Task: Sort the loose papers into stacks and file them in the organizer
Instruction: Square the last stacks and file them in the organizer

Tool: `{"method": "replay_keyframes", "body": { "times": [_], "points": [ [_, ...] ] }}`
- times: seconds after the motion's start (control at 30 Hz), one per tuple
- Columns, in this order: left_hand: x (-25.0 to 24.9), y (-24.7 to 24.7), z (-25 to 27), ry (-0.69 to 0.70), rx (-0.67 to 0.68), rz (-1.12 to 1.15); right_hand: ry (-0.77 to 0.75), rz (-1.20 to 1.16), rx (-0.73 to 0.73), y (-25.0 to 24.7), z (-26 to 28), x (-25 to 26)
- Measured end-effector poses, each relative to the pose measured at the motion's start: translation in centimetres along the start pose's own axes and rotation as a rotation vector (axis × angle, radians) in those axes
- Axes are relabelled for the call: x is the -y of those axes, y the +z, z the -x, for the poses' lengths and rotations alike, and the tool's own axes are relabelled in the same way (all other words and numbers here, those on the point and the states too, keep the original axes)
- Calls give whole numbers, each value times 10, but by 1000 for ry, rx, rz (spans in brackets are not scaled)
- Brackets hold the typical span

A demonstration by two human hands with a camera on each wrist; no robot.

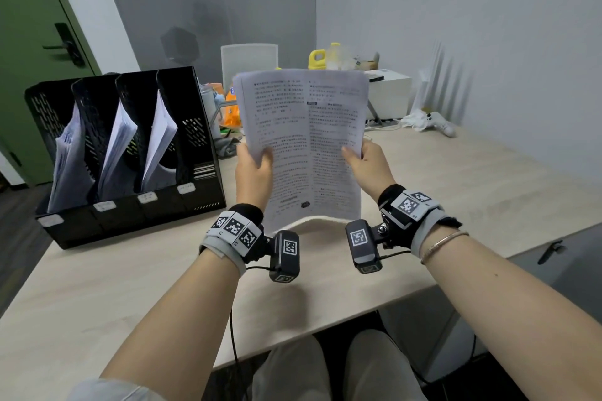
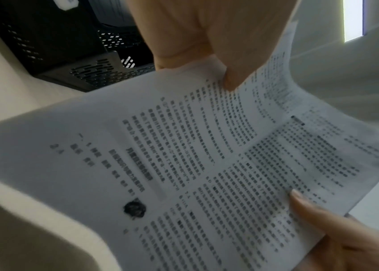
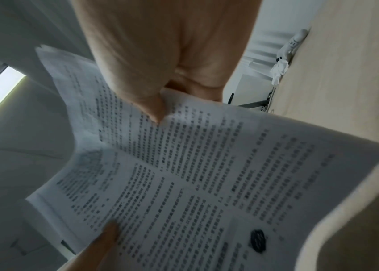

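A pale wood-grain surface (image 1: 136, 286) runs from the near edge to grey walls at the back of a small room, with a green door (image 1: 29, 42) at far left. Nearest the viewer, both forearms reach forward over the surface, each wrist strapped with a band carrying black-and-white marker tags and a small camera block. The left hand (image 1: 252, 169) grips the left edge of a printed sheet of paper (image 1: 309, 146), thumb on the printed face and fingers behind it; the right hand (image 1: 366, 163) grips the right edge in the same manner. The paper is held upright above the surface, between the two hands, its lower edge curling toward the person and its top edge level with the objects at the back. It carries two columns of dense text and a dark round mark near the bottom; the text is too blurred to read. To the left of the hands, well apart from the paper, a black perforated organizer (image 1: 202, 172) stands on the surface with four compartments. The three left compartments each hold a leaning stack of white papers (image 1: 120, 146); the rightmost one shows no papers. White label tabs sit on its front lip. Farther back stand a white chair back (image 1: 249, 58), a yellow jug (image 1: 317, 60), an orange bag, a white box (image 1: 391, 91) and a crumpled white item (image 1: 430, 120).
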State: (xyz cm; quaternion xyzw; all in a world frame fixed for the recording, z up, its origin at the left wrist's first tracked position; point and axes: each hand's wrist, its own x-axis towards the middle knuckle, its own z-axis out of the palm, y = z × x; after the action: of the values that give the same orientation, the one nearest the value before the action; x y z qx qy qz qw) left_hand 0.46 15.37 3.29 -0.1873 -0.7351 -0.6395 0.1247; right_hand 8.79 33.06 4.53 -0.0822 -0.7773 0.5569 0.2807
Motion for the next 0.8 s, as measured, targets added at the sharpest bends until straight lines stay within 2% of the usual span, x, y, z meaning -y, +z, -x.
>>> {"method": "replay_keyframes", "body": {
  "times": [0.1, 0.2, 0.3, 0.47, 0.6, 0.73, 0.8],
  "points": [
    [-11, -2, -4, 49, -40, 16, -89, 0, -56, -2, -4, 11],
    [-15, -4, -11, 60, -68, 20, -127, 6, -51, -4, -7, 14],
    [-15, -6, -14, 80, -70, 54, -115, -8, -39, -1, -8, 9],
    [-27, -1, -17, 143, -36, -43, -69, -16, -8, 2, -8, 4],
    [-24, 1, -15, 115, -18, -56, -50, -13, 23, 3, -7, -1],
    [-17, 1, -10, 64, -6, -86, -78, 38, -41, 2, -6, -1],
    [-19, 0, -8, 96, -21, -95, -94, 33, -70, 0, -9, 3]
  ]
}}
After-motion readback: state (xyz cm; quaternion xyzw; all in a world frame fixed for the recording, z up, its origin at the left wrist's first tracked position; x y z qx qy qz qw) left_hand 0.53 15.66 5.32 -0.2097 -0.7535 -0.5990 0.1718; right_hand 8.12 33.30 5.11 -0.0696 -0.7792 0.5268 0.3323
